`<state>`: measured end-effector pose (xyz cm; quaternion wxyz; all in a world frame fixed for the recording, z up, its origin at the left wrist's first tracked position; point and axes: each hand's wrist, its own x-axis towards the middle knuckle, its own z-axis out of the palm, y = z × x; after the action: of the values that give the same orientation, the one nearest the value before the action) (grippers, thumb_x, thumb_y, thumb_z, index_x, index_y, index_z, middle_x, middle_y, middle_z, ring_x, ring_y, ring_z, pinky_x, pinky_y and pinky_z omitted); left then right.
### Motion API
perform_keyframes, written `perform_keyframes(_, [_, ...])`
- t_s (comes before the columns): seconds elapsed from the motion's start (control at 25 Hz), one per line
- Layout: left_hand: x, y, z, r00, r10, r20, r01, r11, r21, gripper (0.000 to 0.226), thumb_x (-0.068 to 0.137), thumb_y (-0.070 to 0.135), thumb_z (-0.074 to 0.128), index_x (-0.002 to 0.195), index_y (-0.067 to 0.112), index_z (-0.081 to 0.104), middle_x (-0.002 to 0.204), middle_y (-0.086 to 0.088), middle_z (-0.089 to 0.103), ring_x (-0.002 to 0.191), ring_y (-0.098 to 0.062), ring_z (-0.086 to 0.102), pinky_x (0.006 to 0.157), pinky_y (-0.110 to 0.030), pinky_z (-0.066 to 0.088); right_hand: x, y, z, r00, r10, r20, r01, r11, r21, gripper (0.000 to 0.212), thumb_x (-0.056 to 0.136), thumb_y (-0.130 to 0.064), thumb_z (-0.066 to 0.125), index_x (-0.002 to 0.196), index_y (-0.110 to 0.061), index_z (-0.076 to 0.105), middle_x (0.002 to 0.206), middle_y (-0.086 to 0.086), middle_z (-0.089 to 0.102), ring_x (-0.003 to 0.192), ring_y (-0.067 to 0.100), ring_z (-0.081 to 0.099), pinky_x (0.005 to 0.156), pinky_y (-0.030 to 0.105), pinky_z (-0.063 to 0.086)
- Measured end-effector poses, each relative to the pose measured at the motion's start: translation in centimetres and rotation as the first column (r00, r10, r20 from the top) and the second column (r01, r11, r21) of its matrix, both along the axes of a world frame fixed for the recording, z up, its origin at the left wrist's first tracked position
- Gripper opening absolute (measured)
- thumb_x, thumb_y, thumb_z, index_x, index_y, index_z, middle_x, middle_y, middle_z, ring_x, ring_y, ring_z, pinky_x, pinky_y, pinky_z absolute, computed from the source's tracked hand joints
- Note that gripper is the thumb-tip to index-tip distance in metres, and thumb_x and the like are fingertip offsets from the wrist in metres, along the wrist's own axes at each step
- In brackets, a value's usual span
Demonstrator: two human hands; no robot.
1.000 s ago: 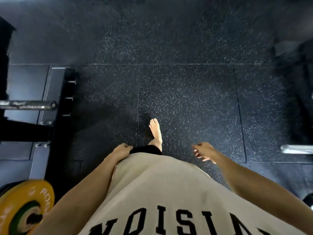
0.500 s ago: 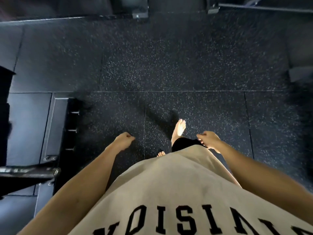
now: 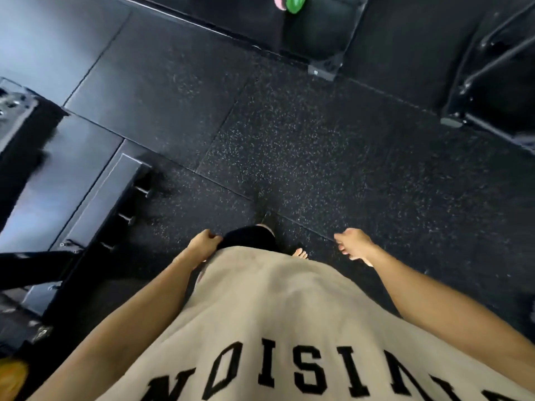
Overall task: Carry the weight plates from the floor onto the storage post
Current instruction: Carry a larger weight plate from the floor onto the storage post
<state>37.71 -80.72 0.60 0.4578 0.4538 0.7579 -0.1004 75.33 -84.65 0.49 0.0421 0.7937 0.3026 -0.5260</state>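
Hands loose-curled – L hand [image 3: 205,243], R hand [image 3: 354,246], empty

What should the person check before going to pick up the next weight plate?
1. Left hand free to lift: ok, its fingers are loosely curled and hold nothing.
2. Right hand free to lift: ok, it too holds nothing.
3. Speckled floor ahead free of things to trip on: ok.
4. Rack base with its short pegs beside the left leg: not ok, it lies near the walking path.
5. Feet protected: not ok, the toes that show are bare.
6. Next plate found: cannot tell; only a pink and green plate edge shows at the top, and whether it lies on the floor is hidden.
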Motion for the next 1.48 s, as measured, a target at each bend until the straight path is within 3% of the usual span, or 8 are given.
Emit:
perform_keyframes(0.32, [0.3,15.6,-4.6,0.977,0.196,0.082,-0.177,0.965,-0.193,0.040,0.101,0.029,0.048,0.130,0.004,0.057,0.136,-0.014,0.056,0.124,-0.030,0.052,0.096,-0.029,0.041,-0.4,26.6,-1.7,0.948,0.315,0.047,-0.314,0.949,-0.028,0.024,0.095,-0.034,0.055,0.083,-0.014,0.057,0.084,0.007,0.065,0.070,0.022,0.054,0.057,0.028,0.040])
perform_keyframes(0.6, [-6.1,34.8,-2.2,0.896,0.423,0.135,-0.412,0.906,-0.100,0.036,0.097,0.026,0.048,0.123,0.002,0.054,0.115,-0.019,0.063,0.102,-0.037,0.062,0.083,-0.040,0.051,-8.8,52.3,1.0,0.898,0.435,0.066,-0.440,0.890,0.119,0.025,0.095,-0.033,0.057,0.087,-0.011,0.065,0.095,0.009,0.070,0.088,0.027,0.061,0.075,0.033,0.044])
perform_keyframes(0.72, [-8.8,41.0,-1.7,0.839,0.523,0.148,-0.512,0.852,-0.108,0.031,0.098,0.027,0.047,0.120,0.005,0.053,0.105,-0.013,0.061,0.088,-0.030,0.059,0.068,-0.031,0.043,-13.5,60.4,0.0,0.838,0.544,0.040,-0.545,0.832,0.107,0.023,0.094,-0.033,0.058,0.080,-0.016,0.061,0.096,0.008,0.070,0.093,0.027,0.062,0.080,0.034,0.045])
perform_keyframes(0.88, [-11.9,47.7,-3.1,0.763,0.639,0.100,-0.618,0.766,-0.174,0.033,0.099,0.028,0.048,0.123,0.006,0.054,0.117,-0.017,0.063,0.091,-0.029,0.059,0.075,-0.033,0.046,-20.3,72.9,-1.3,0.720,0.694,0.029,-0.694,0.717,0.069,0.019,0.094,-0.029,0.059,0.085,-0.013,0.060,0.094,0.008,0.064,0.090,0.025,0.058,0.075,0.030,0.041])
perform_keyframes(1.0, [-14.5,52.2,-2.6,0.714,0.699,0.039,-0.682,0.707,-0.185,0.038,0.098,0.032,0.051,0.125,0.006,0.057,0.125,-0.014,0.061,0.110,-0.030,0.059,0.085,-0.031,0.045,-26.4,82.9,-0.9,0.628,0.778,0.020,-0.778,0.627,0.040,0.022,0.094,-0.031,0.060,0.079,-0.015,0.058,0.104,0.014,0.070,0.087,0.026,0.058,0.072,0.032,0.043])
perform_keyframes(1.16, [-19.0,58.2,-1.7,0.449,0.894,-0.009,-0.893,0.448,-0.053,0.032,0.096,0.035,0.054,0.111,0.007,0.060,0.116,-0.013,0.064,0.108,-0.030,0.059,0.085,-0.033,0.043,-35.7,93.7,0.3,0.481,0.876,0.043,-0.877,0.479,0.038,0.022,0.097,-0.032,0.055,0.092,-0.011,0.060,0.100,0.012,0.068,0.086,0.025,0.061,0.077,0.036,0.048])
perform_keyframes(1.32, [-23.3,62.7,-3.3,0.240,0.970,-0.029,-0.970,0.238,-0.057,0.027,0.096,0.031,0.054,0.108,0.007,0.059,0.117,-0.013,0.064,0.111,-0.029,0.057,0.080,-0.030,0.038,-47.0,101.2,0.1,0.302,0.952,0.043,-0.953,0.302,-0.004,0.018,0.099,-0.029,0.055,0.092,-0.012,0.058,0.098,0.011,0.066,0.069,0.016,0.053,0.061,0.028,0.042])
perform_keyframes(1.48, [-31.5,66.7,-5.0,0.186,0.982,0.015,-0.975,0.187,-0.119,0.031,0.098,0.031,0.048,0.118,0.011,0.061,0.126,-0.008,0.058,0.118,-0.027,0.052,0.081,-0.028,0.034,-58.8,106.6,-1.1,0.216,0.976,0.032,-0.976,0.216,-0.013,0.018,0.098,-0.029,0.054,0.092,-0.013,0.056,0.101,0.011,0.066,0.071,0.016,0.054,0.067,0.032,0.045])
